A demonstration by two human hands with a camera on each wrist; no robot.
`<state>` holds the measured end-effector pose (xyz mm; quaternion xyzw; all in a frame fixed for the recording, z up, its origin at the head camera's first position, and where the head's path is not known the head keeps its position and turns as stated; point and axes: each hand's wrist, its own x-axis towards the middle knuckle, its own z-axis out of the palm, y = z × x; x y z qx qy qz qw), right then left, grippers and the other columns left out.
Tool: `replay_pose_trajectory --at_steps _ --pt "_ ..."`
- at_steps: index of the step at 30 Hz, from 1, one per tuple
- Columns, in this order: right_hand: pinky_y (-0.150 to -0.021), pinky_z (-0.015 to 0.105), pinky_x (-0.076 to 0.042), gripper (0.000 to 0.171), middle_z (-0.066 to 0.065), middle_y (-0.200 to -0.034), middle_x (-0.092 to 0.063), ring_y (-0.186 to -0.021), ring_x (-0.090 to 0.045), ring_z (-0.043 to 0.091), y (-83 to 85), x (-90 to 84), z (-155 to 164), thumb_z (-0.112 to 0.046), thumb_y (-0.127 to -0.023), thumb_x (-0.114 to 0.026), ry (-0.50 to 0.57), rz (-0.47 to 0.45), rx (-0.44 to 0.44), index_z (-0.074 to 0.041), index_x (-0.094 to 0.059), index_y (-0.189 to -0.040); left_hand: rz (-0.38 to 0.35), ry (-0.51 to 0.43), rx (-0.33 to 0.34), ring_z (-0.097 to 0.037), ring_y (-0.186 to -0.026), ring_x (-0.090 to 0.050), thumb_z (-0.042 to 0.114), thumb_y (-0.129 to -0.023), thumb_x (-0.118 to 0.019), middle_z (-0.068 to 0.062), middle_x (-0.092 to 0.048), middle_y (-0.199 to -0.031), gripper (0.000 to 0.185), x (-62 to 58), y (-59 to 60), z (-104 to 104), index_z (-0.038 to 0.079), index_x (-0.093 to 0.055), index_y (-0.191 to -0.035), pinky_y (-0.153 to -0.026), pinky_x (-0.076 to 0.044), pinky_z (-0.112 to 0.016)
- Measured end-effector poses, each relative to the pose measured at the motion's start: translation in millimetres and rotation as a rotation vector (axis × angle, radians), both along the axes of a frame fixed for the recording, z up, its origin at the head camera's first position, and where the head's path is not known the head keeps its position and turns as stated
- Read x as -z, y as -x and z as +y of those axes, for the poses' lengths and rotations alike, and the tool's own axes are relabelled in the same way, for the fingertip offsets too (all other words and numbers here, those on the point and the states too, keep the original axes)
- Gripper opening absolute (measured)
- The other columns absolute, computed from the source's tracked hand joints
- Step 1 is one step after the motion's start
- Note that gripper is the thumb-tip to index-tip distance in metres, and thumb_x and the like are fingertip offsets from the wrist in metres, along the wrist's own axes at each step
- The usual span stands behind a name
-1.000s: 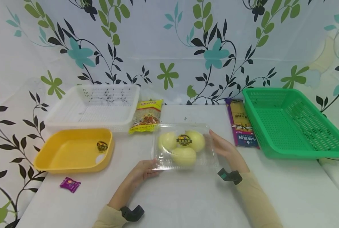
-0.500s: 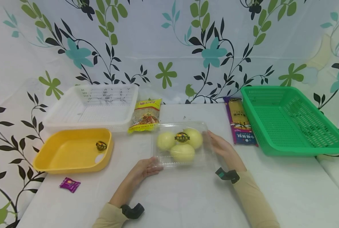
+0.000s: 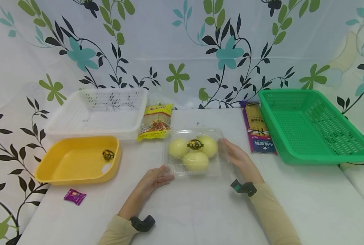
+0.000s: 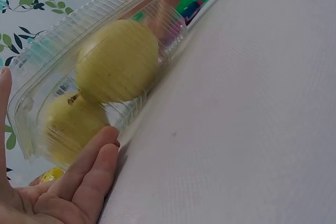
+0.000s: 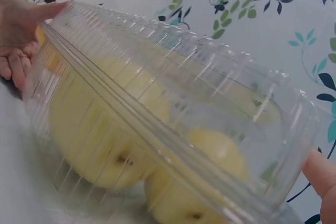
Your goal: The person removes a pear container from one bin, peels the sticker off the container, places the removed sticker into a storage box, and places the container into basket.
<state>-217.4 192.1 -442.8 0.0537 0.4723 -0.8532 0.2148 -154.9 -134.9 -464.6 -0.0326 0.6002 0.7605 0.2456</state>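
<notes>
Clamshell box of pears (image 3: 195,152) sat mid-table between your hands, long axis running left-right, sticker side up. Your left hand (image 3: 155,178) touched its near-left corner, fingers fairly straight; your right hand (image 3: 237,157) lay flat against its right end, fingers extended. Both were equally close. Yellow tray (image 3: 56,172) sat further left, green basket (image 3: 322,154) further right.

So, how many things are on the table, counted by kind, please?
Baskets and trays: 3, white basket, green basket, yellow tray
Clear fruit boxes: 1, clear box with 3 yellow fruits
Food packets: 2, yellow packet, noodle packet
Small wrappers: 1, purple wrapper
Total: 7
</notes>
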Motion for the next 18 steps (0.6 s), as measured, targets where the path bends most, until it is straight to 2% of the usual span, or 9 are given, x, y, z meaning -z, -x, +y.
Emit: replay_pose_trajectory --at_steps 5,9,11,13,16,18 --pt "-0.104 0.031 -0.012 0.06 0.01 -0.147 -0.009 -0.133 -0.008 0.021 -2.0 -8.2 -1.3 -0.022 -0.095 -0.045 -0.077 -0.027 0.081 -0.002 -0.013 -0.141 -0.016 -0.007 -0.034 -0.031 -0.094 -0.059 0.027 -0.089 -0.057 -0.03 -0.057 -0.102 0.063 -0.2 0.7 0.0 -0.021 -0.031 -0.121 -0.082 -0.044 -0.038" --pt "-0.104 0.031 -0.008 0.058 0.011 -0.148 -0.003 -0.133 -0.003 0.021 -1.6 -16.3 0.5 -0.016 -0.097 -0.039 -0.131 0.03 0.086 0.001 -0.006 -0.141 0.017 0.016 -0.061 -0.026 -0.084 -0.063 0.022 -0.089 -0.057 -0.02 -0.062 -0.09 0.049 3.4 2.0 -0.6 -0.016 -0.039 -0.113 -0.078 -0.047 -0.036" --pt "-0.104 0.032 -0.005 0.058 0.013 -0.147 0.0 -0.133 -0.001 0.024 -1.2 -20.4 3.2 -0.015 -0.098 -0.035 -0.158 0.082 0.076 0.003 0.0 -0.14 0.079 0.066 -0.062 -0.024 -0.081 -0.063 0.02 -0.089 -0.055 -0.017 -0.063 -0.086 0.039 6.9 1.8 -1.1 -0.012 -0.043 -0.108 -0.075 -0.048 -0.034" --pt "-0.104 0.032 -0.006 0.057 0.015 -0.147 -0.001 -0.133 -0.004 0.026 -2.3 -25.5 5.7 -0.013 -0.098 -0.034 -0.191 0.14 0.102 0.005 0.001 -0.14 0.172 0.132 -0.048 -0.025 -0.079 -0.063 0.014 -0.089 -0.053 -0.017 -0.063 -0.083 0.03 7.9 0.1 -1.9 -0.01 -0.046 -0.104 -0.073 -0.049 -0.034" --pt "-0.104 0.032 -0.01 0.056 0.015 -0.147 -0.006 -0.132 -0.011 0.025 -6.4 -37.3 8.3 -0.012 -0.097 -0.037 -0.241 0.213 0.157 0.003 -0.005 -0.141 0.341 0.262 -0.002 -0.029 -0.08 -0.062 0.006 -0.088 -0.053 -0.019 -0.063 -0.085 0.024 -2.8 -6.6 -0.5 -0.011 -0.047 -0.105 -0.072 -0.049 -0.035" --pt "-0.103 0.032 -0.013 0.056 0.014 -0.147 -0.01 -0.131 -0.016 0.025 -9.9 -47.0 8.2 -0.013 -0.096 -0.04 -0.27 0.259 0.196 0.002 -0.01 -0.141 0.422 0.322 0.019 -0.03 -0.08 -0.062 0.003 -0.086 -0.056 -0.019 -0.063 -0.085 0.025 -8.6 -9.4 0.0 -0.011 -0.047 -0.105 -0.07 -0.049 -0.035"
